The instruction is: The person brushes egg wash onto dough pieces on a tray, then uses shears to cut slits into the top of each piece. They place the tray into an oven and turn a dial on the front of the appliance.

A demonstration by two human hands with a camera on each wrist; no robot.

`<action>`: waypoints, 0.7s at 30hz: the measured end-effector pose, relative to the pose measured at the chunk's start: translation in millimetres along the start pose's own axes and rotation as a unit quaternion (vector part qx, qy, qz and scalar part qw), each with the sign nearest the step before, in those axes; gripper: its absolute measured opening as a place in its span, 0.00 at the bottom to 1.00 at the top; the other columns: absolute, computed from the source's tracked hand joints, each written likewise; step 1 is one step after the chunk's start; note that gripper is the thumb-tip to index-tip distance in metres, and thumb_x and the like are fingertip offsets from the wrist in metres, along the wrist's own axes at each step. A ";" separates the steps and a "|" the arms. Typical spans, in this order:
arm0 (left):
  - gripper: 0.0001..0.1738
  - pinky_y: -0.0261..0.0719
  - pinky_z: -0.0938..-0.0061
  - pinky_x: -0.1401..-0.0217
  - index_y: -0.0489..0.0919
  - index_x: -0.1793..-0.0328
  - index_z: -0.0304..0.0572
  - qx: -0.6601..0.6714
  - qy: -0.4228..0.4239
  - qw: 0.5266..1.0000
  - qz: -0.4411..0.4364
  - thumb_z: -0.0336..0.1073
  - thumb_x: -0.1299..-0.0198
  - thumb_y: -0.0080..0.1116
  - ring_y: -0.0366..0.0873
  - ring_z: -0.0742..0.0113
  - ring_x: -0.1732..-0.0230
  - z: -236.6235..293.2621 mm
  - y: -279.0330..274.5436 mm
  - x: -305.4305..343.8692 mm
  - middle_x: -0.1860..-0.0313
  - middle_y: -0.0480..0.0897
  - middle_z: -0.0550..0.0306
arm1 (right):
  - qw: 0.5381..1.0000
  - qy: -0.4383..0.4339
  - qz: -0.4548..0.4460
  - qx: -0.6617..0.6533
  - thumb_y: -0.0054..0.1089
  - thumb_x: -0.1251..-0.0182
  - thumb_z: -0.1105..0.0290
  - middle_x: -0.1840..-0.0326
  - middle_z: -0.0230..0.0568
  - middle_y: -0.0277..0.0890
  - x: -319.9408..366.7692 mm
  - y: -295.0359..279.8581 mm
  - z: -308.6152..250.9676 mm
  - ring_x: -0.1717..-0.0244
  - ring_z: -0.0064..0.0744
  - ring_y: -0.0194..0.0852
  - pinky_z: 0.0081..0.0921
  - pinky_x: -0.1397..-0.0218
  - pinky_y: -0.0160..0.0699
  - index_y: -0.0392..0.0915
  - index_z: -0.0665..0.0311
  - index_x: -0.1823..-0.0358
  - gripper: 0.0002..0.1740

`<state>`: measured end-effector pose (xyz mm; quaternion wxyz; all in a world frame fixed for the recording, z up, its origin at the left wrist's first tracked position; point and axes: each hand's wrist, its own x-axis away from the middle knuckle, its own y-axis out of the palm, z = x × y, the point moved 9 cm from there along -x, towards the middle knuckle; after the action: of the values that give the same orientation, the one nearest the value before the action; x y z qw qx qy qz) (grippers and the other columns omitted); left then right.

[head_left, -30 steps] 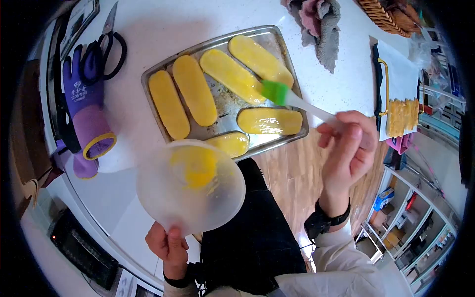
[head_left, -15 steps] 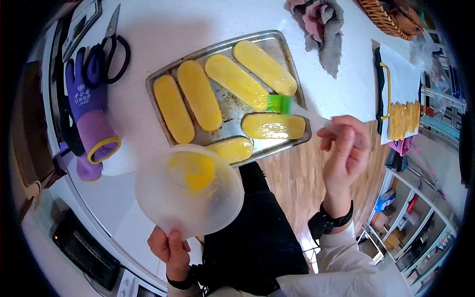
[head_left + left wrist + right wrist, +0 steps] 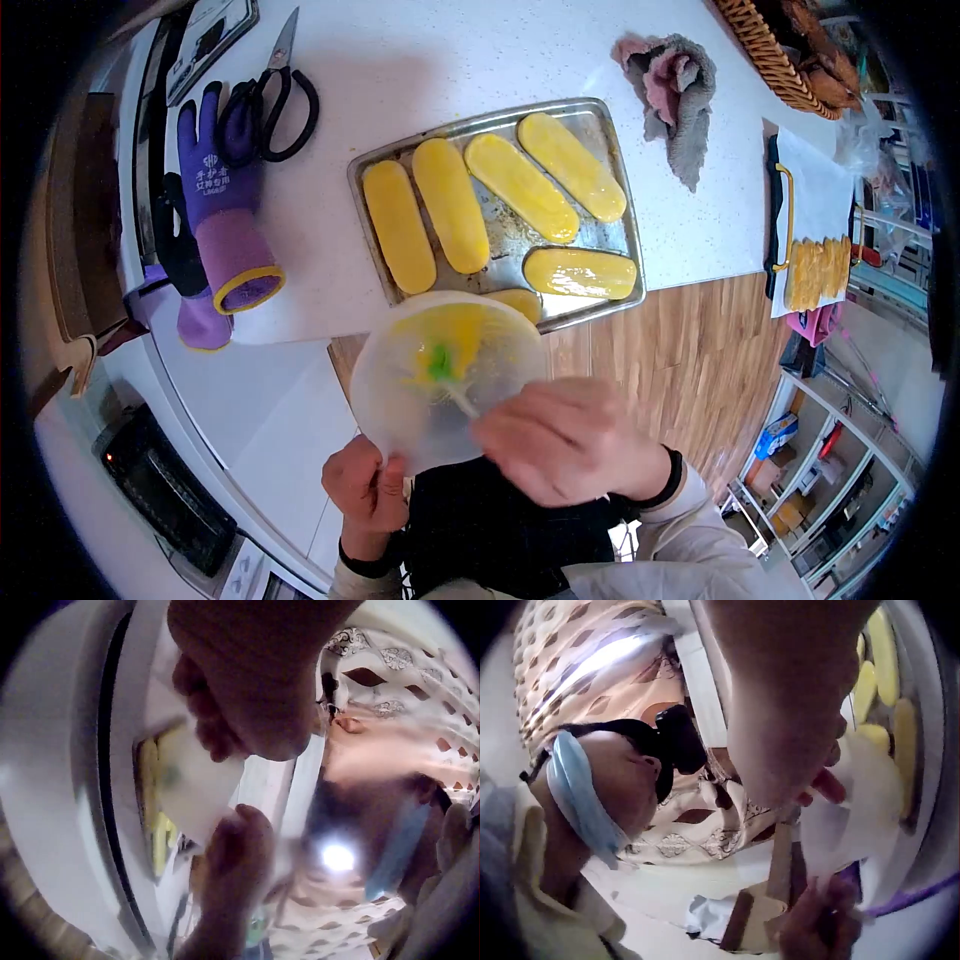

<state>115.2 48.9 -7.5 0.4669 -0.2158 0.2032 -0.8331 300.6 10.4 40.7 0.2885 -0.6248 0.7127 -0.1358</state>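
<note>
In the head view, my left hand (image 3: pixel 366 490) grips the rim of a translucent white bowl (image 3: pixel 385 405) holding some yellow liquid, tilted toward me. My right hand (image 3: pixel 565 440) pinches the pale handle of a basting brush (image 3: pixel 442 364), whose green bristles dip into the yellow liquid. Just beyond the bowl a metal baking tray (image 3: pixel 503 232) carries several long, rounded yellow dough pieces (image 3: pixel 400 225). The near-right piece (image 3: pixel 580 273) looks wet and shiny. Another piece (image 3: pixel 518 303) is partly hidden by the bowl. Both wrist views show the hands around the bowl (image 3: pixel 881 817).
Black-handled scissors (image 3: pixel 268 110) lie over purple work gloves (image 3: pixel 225 185) at the table's left. A crumpled grey-pink cloth (image 3: pixel 680 100) and a wicker basket (image 3: pixel 770 60) are at the back right. A yellow-handled tray (image 3: pixel 815 210) stands right. Wooden floor (image 3: pixel 680 360) shows below the table edge.
The brush has left the dough piece on the tray and moved down and left into the bowl with my right hand. The tray now appears farther right in the head view.
</note>
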 end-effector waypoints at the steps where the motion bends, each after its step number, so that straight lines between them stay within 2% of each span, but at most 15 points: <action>1: 0.11 0.59 0.78 0.84 0.72 0.76 0.36 -0.007 0.047 0.999 0.001 0.35 0.47 0.53 0.62 0.63 0.88 8.2 0.5 -1.7 0.86 0.66 0.55 | 0.999 -0.004 -0.014 -0.040 0.60 0.54 0.73 0.75 0.38 0.74 1.8 6.0 -5.9 0.81 0.30 0.72 0.22 0.82 0.69 0.76 0.65 0.67 0.10; 4: 0.10 0.59 0.79 0.84 0.71 0.77 0.36 -0.022 0.060 0.998 -0.016 0.34 0.47 0.53 0.63 0.63 0.88 8.5 5.4 -2.7 0.86 0.66 0.55 | 0.996 -0.017 -0.038 -0.085 0.62 0.58 0.73 0.76 0.36 0.73 -0.9 14.6 -14.2 0.81 0.27 0.71 0.20 0.80 0.71 0.77 0.63 0.66 0.13; 5: 0.10 0.59 0.79 0.84 0.71 0.77 0.36 -0.022 0.060 0.998 -0.014 0.34 0.47 0.53 0.63 0.63 0.88 8.9 4.8 -0.7 0.86 0.66 0.55 | 0.998 -0.036 -0.032 -0.045 0.62 0.58 0.73 0.75 0.36 0.73 -4.4 13.9 -16.4 0.81 0.27 0.71 0.19 0.80 0.70 0.77 0.63 0.66 0.13; 7: 0.09 0.58 0.78 0.84 0.71 0.77 0.36 0.053 -0.041 0.998 0.005 0.32 0.48 0.53 0.63 0.63 0.88 -6.4 2.0 5.5 0.86 0.66 0.55 | 0.998 -0.061 -0.029 -0.011 0.62 0.58 0.72 0.75 0.36 0.74 -10.3 12.5 -19.9 0.81 0.26 0.70 0.18 0.80 0.69 0.77 0.62 0.66 0.13; 9: 0.10 0.57 0.77 0.84 0.70 0.78 0.36 0.053 -0.031 0.998 0.006 0.32 0.48 0.53 0.62 0.63 0.88 -0.6 1.4 5.1 0.87 0.65 0.55 | 0.987 -0.062 0.006 0.148 0.58 0.60 0.70 0.74 0.29 0.70 -11.0 1.5 -20.3 0.77 0.22 0.69 0.17 0.82 0.66 0.75 0.63 0.67 0.14; 10: 0.10 0.57 0.77 0.85 0.69 0.78 0.36 0.056 -0.020 0.998 0.003 0.32 0.48 0.53 0.62 0.63 0.88 2.7 0.2 3.5 0.87 0.64 0.55 | 0.987 -0.064 0.003 0.144 0.58 0.60 0.70 0.74 0.29 0.70 -9.1 -0.5 -20.6 0.77 0.22 0.69 0.17 0.82 0.66 0.75 0.63 0.67 0.14; 12: 0.11 0.56 0.76 0.85 0.69 0.79 0.36 0.024 -0.022 0.999 0.001 0.32 0.48 0.53 0.61 0.63 0.88 4.9 -2.6 -1.6 0.87 0.63 0.54 | 0.993 -0.002 0.000 0.119 0.59 0.60 0.71 0.73 0.27 0.72 -4.8 -6.2 -9.4 0.78 0.21 0.69 0.16 0.80 0.65 0.76 0.61 0.68 0.13; 14: 0.11 0.55 0.76 0.85 0.68 0.79 0.36 -0.013 -0.037 0.999 0.001 0.31 0.48 0.53 0.61 0.63 0.88 2.6 -5.9 0.7 0.87 0.62 0.54 | 0.998 0.000 -0.038 0.053 0.60 0.58 0.71 0.74 0.28 0.73 -2.5 1.5 -11.3 0.78 0.23 0.69 0.17 0.79 0.66 0.77 0.61 0.68 0.11; 16: 0.12 0.54 0.75 0.85 0.66 0.80 0.37 0.054 -0.041 0.997 0.022 0.32 0.48 0.54 0.59 0.63 0.88 -1.6 -8.4 -0.4 0.87 0.60 0.54 | 0.999 -0.003 0.034 -0.021 0.59 0.51 0.69 0.75 0.31 0.74 -1.0 -13.2 -8.7 0.80 0.28 0.70 0.20 0.80 0.66 0.77 0.62 0.68 0.08; 17: 0.12 0.54 0.76 0.84 0.66 0.80 0.37 0.059 -0.040 0.997 0.032 0.32 0.48 0.54 0.57 0.63 0.87 0.0 -10.1 -2.7 0.87 0.60 0.54 | 0.995 0.028 0.055 -0.084 0.54 0.42 0.64 0.74 0.36 0.75 1.0 -21.4 -1.0 0.79 0.29 0.71 0.22 0.79 0.66 0.76 0.63 0.68 0.09; 19: 0.13 0.54 0.76 0.84 0.66 0.80 0.37 0.043 -0.041 0.998 0.028 0.33 0.47 0.53 0.57 0.63 0.87 1.4 -12.4 -4.4 0.87 0.60 0.54 | 0.937 0.070 0.257 -0.227 0.46 0.35 0.60 0.74 0.40 0.75 18.2 -50.0 17.9 0.78 0.27 0.71 0.18 0.78 0.64 0.72 0.64 0.65 0.14; 20: 0.13 0.54 0.75 0.84 0.67 0.80 0.36 0.025 -0.041 0.999 0.020 0.34 0.47 0.53 0.56 0.62 0.87 0.1 -10.6 -5.7 0.87 0.60 0.54 | 0.940 0.071 0.260 -0.211 0.46 0.35 0.60 0.74 0.40 0.75 19.0 -53.6 19.9 0.78 0.27 0.71 0.18 0.78 0.64 0.72 0.64 0.65 0.14; 21: 0.13 0.54 0.75 0.84 0.67 0.80 0.36 0.039 -0.033 0.999 0.012 0.34 0.47 0.53 0.56 0.62 0.87 -4.4 -9.9 -3.3 0.87 0.60 0.54 | 0.912 0.113 0.356 -0.169 0.43 0.33 0.60 0.75 0.40 0.75 29.3 -71.2 31.9 0.77 0.25 0.71 0.16 0.78 0.62 0.70 0.65 0.62 0.14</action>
<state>107.5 57.1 -6.4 0.4911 -0.2230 0.1577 -0.8271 375.4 -25.6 47.8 0.1252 -0.3497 0.9280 0.0288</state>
